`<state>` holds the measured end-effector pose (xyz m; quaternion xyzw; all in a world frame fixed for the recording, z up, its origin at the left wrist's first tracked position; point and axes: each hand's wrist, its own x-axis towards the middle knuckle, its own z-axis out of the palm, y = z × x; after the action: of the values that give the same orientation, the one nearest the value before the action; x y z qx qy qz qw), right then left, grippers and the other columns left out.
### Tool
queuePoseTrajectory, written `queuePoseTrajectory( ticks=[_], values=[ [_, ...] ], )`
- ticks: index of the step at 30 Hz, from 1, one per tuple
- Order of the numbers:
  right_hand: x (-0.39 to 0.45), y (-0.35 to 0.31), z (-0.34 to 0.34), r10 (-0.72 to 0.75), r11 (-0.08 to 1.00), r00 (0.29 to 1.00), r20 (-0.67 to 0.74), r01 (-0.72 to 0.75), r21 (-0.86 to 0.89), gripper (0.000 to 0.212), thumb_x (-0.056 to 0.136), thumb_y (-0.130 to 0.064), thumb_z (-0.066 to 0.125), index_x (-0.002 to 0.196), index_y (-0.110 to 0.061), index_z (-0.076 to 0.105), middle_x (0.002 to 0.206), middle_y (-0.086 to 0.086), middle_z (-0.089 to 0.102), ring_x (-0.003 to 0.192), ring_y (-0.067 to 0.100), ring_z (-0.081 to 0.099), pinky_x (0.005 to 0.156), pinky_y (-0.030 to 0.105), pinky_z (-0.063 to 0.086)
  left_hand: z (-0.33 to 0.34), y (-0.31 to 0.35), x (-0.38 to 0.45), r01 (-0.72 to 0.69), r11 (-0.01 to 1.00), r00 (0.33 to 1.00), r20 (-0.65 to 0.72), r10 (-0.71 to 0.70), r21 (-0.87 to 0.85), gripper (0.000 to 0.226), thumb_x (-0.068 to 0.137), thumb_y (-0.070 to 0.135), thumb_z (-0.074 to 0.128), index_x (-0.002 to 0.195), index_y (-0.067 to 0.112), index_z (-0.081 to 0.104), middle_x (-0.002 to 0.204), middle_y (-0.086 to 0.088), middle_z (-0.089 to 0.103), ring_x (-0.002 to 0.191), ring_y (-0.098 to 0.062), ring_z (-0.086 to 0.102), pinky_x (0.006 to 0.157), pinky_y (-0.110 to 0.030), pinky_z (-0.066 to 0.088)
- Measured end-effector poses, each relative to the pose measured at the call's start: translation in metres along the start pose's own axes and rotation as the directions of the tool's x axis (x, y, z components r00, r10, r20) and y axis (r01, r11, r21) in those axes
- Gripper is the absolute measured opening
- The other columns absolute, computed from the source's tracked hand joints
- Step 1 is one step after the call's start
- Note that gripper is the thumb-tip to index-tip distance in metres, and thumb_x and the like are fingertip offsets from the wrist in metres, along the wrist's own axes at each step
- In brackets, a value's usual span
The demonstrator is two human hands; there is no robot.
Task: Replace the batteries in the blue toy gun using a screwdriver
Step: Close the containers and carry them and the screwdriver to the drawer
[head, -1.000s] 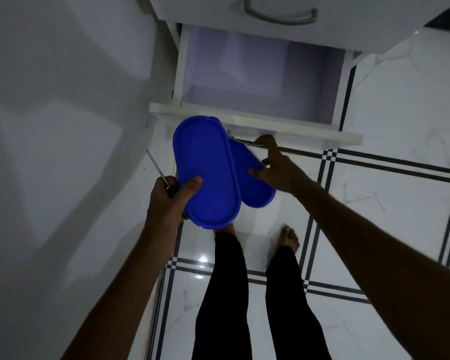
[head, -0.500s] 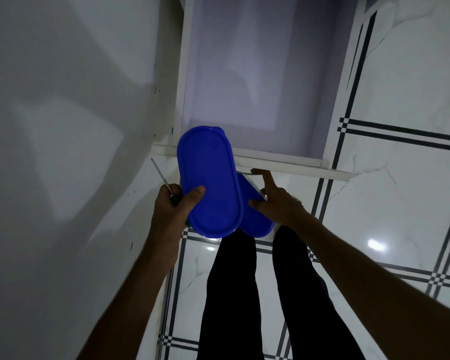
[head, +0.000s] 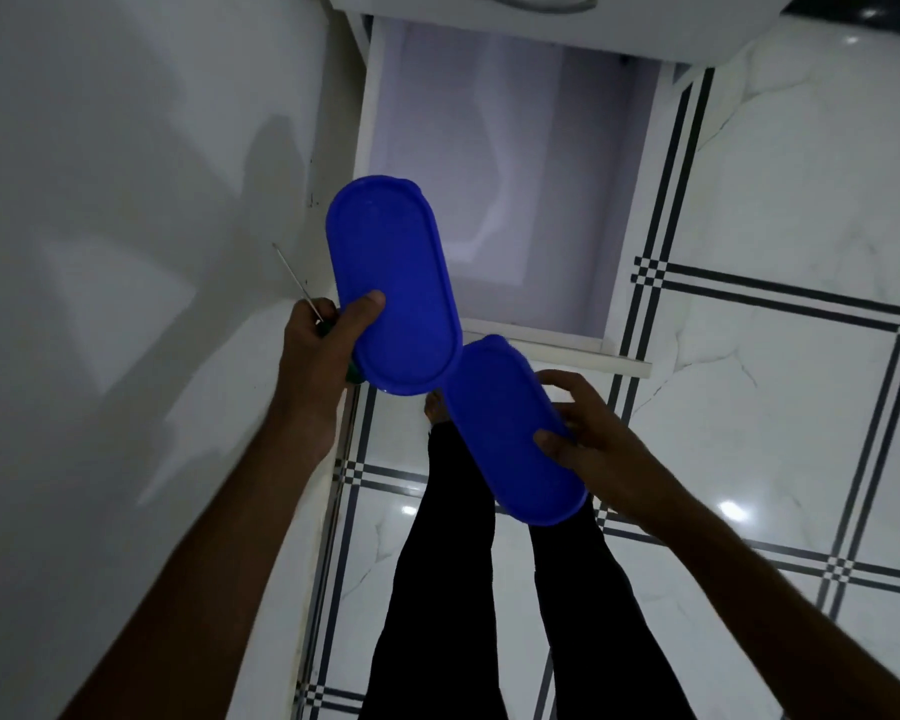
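The task looks barely begun: the left hand (head: 315,356) grips a screwdriver (head: 302,293) and a blue lid (head: 393,285), the right hand (head: 588,433) holds a blue container (head: 510,428), and no toy gun shows.

A single head-worn view looks steeply down from the standing person's own height, so both forearms enter from the bottom edge and run up toward mid-frame. The left hand (head: 318,350) sits left of centre and the right hand (head: 583,439) lower and right of centre, both close to the lens and large in the frame. Beyond the hands, toward the top edge, lies an open white drawer (head: 500,200); below and between them the person's dark-clad legs (head: 453,589) stand on the tiled floor (head: 801,210). A white wall (head: 100,200) fills the side left of the left hand. Wide-angle bending curves the floor's lines.
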<state>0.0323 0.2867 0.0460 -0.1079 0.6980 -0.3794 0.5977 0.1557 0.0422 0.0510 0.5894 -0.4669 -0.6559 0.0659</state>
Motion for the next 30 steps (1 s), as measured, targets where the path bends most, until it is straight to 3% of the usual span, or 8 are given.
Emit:
queuePoseTrajectory(
  ticks=[4,9,13,16,19,24,27,30],
  values=[
    [0.0,-0.036,-0.025,-0.027,0.967,0.989,-0.144,0.062,0.247,0.043,0.097,-0.005,0.053,0.126,-0.036,0.045,0.117,-0.005,0.065,0.096,0.011,0.07,0.066,0.026,0.06,0.009,0.015,0.027,-0.049,0.999,0.998,0.042,0.048,0.01,0.047,0.077,0.04,0.076,0.099,0.013,0.045,0.112,-0.014,0.065,0.107,-0.029,0.065,0.07,-0.033,0.053],
    [0.069,-0.056,-0.05,-0.016,0.975,0.919,-0.395,0.102,0.199,0.049,0.099,0.0,0.049,0.137,-0.028,0.038,0.109,-0.007,0.061,0.092,0.01,0.065,0.067,0.029,0.058,0.04,0.023,0.075,-0.072,0.992,0.985,0.165,0.054,0.107,0.072,0.059,0.057,0.077,0.101,0.004,0.052,0.115,-0.022,0.064,0.102,-0.029,0.067,0.083,-0.046,0.055],
    [0.13,-0.056,-0.059,0.039,0.962,0.861,-0.508,0.104,0.251,0.05,0.099,0.004,0.043,0.139,-0.023,0.034,0.127,0.004,0.05,0.092,0.013,0.061,0.053,0.018,0.055,0.068,0.015,0.115,-0.079,0.975,0.97,0.24,0.028,0.207,0.062,0.069,0.053,0.076,0.098,0.003,0.053,0.104,-0.021,0.066,0.098,-0.029,0.068,0.061,-0.029,0.054],
    [0.159,-0.047,-0.061,0.083,0.972,0.833,-0.546,0.053,0.228,0.051,0.099,0.004,0.038,0.145,-0.018,0.03,0.136,0.006,0.045,0.103,0.018,0.055,0.066,0.026,0.057,0.083,0.011,0.144,-0.083,0.929,0.976,0.216,0.004,0.362,0.055,0.077,0.048,0.075,0.103,0.008,0.049,0.097,-0.009,0.06,0.09,-0.02,0.064,0.05,-0.018,0.047],
    [0.176,-0.04,-0.062,0.09,0.985,0.816,-0.571,0.013,0.174,0.054,0.098,0.005,0.036,0.146,-0.018,0.029,0.143,0.008,0.044,0.114,0.024,0.055,0.082,0.038,0.057,0.088,0.007,0.167,-0.084,0.878,0.979,0.204,-0.015,0.471,0.055,0.081,0.047,0.072,0.11,0.009,0.047,0.096,-0.004,0.057,0.084,-0.013,0.06,0.054,-0.02,0.048],
    [0.184,-0.039,-0.061,0.012,0.997,0.826,-0.563,0.032,0.068,0.059,0.094,0.011,0.036,0.146,-0.017,0.03,0.123,-0.004,0.049,0.098,0.012,0.059,0.069,0.025,0.057,0.086,0.0,0.182,-0.105,0.821,0.97,0.24,-0.041,0.562,0.052,0.082,0.042,0.074,0.109,0.009,0.045,0.092,-0.002,0.056,0.084,-0.012,0.06,0.058,-0.018,0.049],
    [0.186,-0.037,-0.058,0.011,1.0,0.819,-0.574,0.006,0.028,0.059,0.097,0.008,0.033,0.15,-0.017,0.026,0.106,-0.013,0.048,0.083,0.012,0.06,0.071,0.03,0.058,0.085,-0.002,0.184,-0.109,0.806,0.965,0.257,-0.055,0.582,0.062,0.079,0.042,0.076,0.116,0.0,0.051,0.106,-0.012,0.063,0.094,-0.018,0.064,0.063,-0.022,0.055],
    [0.184,-0.038,-0.056,-0.019,0.998,0.816,-0.578,-0.015,-0.054,0.07,0.094,0.012,0.033,0.155,-0.018,0.015,0.132,-0.003,0.045,0.094,0.007,0.055,0.071,0.021,0.053,0.089,0.001,0.183,-0.09,0.804,0.957,0.274,-0.094,0.588,0.059,0.081,0.039,0.075,0.119,0.001,0.05,0.111,-0.013,0.062,0.1,-0.02,0.063,0.064,-0.021,0.052]
  ],
)
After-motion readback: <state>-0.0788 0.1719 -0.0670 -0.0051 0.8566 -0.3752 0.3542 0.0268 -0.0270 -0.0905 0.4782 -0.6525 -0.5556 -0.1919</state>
